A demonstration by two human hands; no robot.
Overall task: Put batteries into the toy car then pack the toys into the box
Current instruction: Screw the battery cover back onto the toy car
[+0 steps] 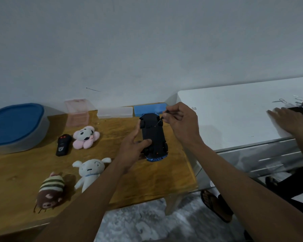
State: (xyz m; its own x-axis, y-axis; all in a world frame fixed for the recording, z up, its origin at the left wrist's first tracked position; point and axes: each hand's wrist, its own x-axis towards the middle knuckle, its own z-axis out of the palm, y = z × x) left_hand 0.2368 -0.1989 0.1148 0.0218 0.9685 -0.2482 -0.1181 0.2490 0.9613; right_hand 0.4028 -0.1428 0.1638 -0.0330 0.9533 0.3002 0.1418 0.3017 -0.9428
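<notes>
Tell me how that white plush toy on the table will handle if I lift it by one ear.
The white plush toy looks soft and stuffed, so it would probably dangle limply, not stay stiff. It likely weighs little for its bulk. Lying flat on the wooden table, its fuzzy fabric should neither roll nor slip easily.

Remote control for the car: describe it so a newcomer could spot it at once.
Start at the wooden table. At its back left stands a big tub with a blue lid; just right of it, beside the pink plush, lies the remote control. Unlike the soft toys nearby, it is a hard black slab with two red buttons at its far end.
</notes>
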